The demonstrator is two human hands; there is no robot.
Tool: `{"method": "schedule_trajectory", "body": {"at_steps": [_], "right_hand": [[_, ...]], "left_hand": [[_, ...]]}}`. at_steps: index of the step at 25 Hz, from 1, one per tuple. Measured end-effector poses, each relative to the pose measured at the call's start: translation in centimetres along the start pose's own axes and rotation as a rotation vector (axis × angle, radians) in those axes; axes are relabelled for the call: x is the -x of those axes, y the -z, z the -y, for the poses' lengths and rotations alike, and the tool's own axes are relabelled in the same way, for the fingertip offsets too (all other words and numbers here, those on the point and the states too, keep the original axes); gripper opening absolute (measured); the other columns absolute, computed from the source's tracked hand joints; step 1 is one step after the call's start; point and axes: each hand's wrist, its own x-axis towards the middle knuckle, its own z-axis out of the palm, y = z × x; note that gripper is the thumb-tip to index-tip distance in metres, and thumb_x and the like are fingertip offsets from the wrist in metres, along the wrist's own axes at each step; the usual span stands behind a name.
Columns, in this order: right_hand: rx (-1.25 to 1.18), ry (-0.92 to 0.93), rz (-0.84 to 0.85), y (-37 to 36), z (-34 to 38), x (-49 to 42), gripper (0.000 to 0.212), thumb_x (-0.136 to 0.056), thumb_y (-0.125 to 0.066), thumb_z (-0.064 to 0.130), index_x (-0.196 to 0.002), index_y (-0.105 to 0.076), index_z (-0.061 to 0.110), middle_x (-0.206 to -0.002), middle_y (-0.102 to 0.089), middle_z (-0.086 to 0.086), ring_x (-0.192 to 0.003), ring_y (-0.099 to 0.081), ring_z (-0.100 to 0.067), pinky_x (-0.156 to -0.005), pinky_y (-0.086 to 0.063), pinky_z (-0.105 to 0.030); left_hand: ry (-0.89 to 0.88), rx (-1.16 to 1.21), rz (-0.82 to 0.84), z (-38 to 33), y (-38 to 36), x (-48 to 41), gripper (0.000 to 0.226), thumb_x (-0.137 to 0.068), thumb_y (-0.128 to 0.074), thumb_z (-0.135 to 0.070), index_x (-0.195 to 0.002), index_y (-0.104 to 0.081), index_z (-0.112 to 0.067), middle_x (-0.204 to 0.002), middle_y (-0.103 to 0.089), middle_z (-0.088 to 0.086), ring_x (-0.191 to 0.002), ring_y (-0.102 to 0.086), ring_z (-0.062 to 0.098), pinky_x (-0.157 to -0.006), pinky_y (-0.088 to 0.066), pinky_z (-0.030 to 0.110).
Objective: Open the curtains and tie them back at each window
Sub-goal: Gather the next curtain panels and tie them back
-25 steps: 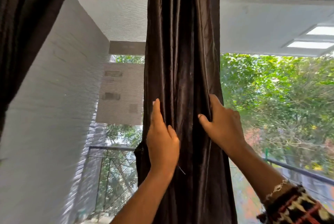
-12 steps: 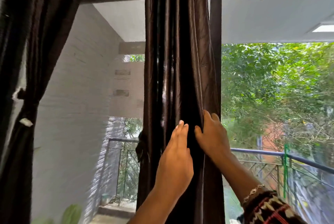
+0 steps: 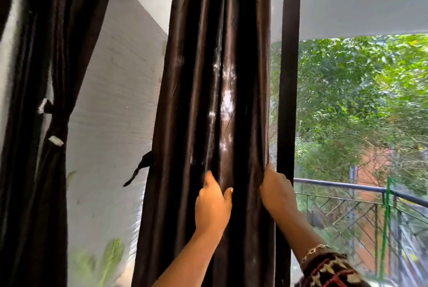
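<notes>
A dark brown satin curtain (image 3: 199,92) hangs gathered in folds in the middle of the window. My left hand (image 3: 212,203) grips a fold near its centre, fingers tucked into the cloth and thumb out front. My right hand (image 3: 276,188) clutches the curtain's right edge, beside the dark window post (image 3: 287,78). A dark tie-back strip (image 3: 139,170) dangles from the curtain's left edge. At the far left a second dark curtain (image 3: 46,170) hangs tied at its waist, with white tabs (image 3: 55,140) on the tie.
Through the mesh screen I see a white brick wall (image 3: 111,112) on the left, green trees and a black balcony railing (image 3: 361,190) on the right. Blurred green leaves (image 3: 108,259) show low on the left.
The view has dropped and swung left, bringing the tied curtain into sight. Both hands have slid down the curtain; my left hand has gone from lying flat to gripping a fold.
</notes>
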Motion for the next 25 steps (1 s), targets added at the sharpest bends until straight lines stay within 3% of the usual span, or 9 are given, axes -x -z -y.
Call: {"method": "schedule_trajectory", "body": {"at_steps": [3,5,10,14,16,18,20,25], "right_hand": [[0.091,0.019,-0.032,-1.4,1.3,0.2,0.023,-0.088,-0.033,-0.002,-0.107,-0.046,0.002,-0.096,-0.065,-0.016,-0.096,-0.061,-0.034,-0.061,-0.033,-0.03],[0.147,0.022,-0.048,-2.1,2.4,0.3,0.027,-0.088,-0.032,-0.003,-0.112,-0.045,0.0,-0.105,-0.065,-0.018,-0.1,-0.061,-0.034,-0.065,-0.034,-0.031],[0.059,0.023,-0.015,-3.5,5.6,1.1,0.014,-0.087,-0.037,-0.003,-0.083,-0.037,0.01,-0.095,-0.064,-0.017,-0.089,-0.06,-0.034,-0.06,-0.032,-0.031],[-0.095,0.044,0.009,-4.4,7.0,1.5,0.015,-0.088,-0.038,0.0,-0.077,-0.037,0.011,-0.091,-0.062,-0.018,-0.085,-0.057,-0.035,-0.06,-0.032,-0.032],[-0.279,0.021,0.024,-4.6,7.3,1.5,0.018,-0.096,-0.038,0.011,-0.081,-0.048,0.006,-0.088,-0.061,-0.019,-0.083,-0.058,-0.034,-0.064,-0.037,-0.034],[-0.452,-0.036,0.06,-4.8,7.5,1.6,0.043,-0.099,-0.033,0.035,-0.072,-0.051,0.007,-0.075,-0.058,-0.012,-0.074,-0.055,-0.028,-0.068,-0.039,-0.034],[-0.432,-0.076,0.076,-5.1,7.6,1.9,0.052,-0.095,-0.031,0.05,-0.071,-0.052,0.009,-0.08,-0.06,-0.012,-0.079,-0.056,-0.028,-0.069,-0.038,-0.033],[-0.285,-0.035,-0.041,-5.7,7.7,1.9,0.036,-0.098,-0.038,0.03,-0.074,-0.048,0.006,-0.092,-0.063,-0.026,-0.087,-0.059,-0.041,-0.062,-0.035,-0.034]], "left_hand": [[-0.014,-0.148,-0.021,0.7,-0.8,0.4,0.037,-0.097,-0.041,-0.032,-0.124,-0.046,-0.008,-0.104,-0.064,0.009,-0.096,-0.062,0.025,-0.075,-0.047,0.03],[-0.045,-0.185,-0.015,1.4,-0.9,0.4,0.027,-0.099,-0.036,-0.025,-0.11,-0.055,-0.009,-0.1,-0.066,0.009,-0.093,-0.063,0.025,-0.072,-0.046,0.029],[-0.129,-0.283,0.049,3.7,-0.7,0.0,0.025,-0.093,-0.034,-0.003,-0.11,-0.052,-0.008,-0.103,-0.063,0.011,-0.097,-0.061,0.027,-0.079,-0.047,0.033],[-0.205,-0.285,0.093,4.2,-1.0,0.0,0.023,-0.094,-0.035,-0.008,-0.108,-0.054,-0.008,-0.105,-0.064,0.011,-0.098,-0.061,0.027,-0.083,-0.047,0.034],[-0.205,-0.272,0.112,4.1,-1.1,0.1,0.024,-0.094,-0.035,-0.009,-0.106,-0.056,-0.008,-0.105,-0.064,0.011,-0.098,-0.061,0.028,-0.082,-0.046,0.036],[-0.187,-0.253,0.121,4.1,-1.2,0.2,0.024,-0.094,-0.035,-0.008,-0.106,-0.056,-0.007,-0.104,-0.064,0.012,-0.099,-0.061,0.029,-0.081,-0.047,0.037],[-0.202,-0.266,0.147,4.1,-1.0,0.5,0.025,-0.094,-0.036,-0.009,-0.105,-0.058,-0.008,-0.104,-0.064,0.012,-0.099,-0.061,0.028,-0.08,-0.047,0.036],[-0.233,-0.274,0.167,4.2,-0.4,1.1,0.022,-0.093,-0.04,-0.01,-0.101,-0.06,-0.009,-0.103,-0.065,0.012,-0.097,-0.062,0.027,-0.077,-0.047,0.035]]}}
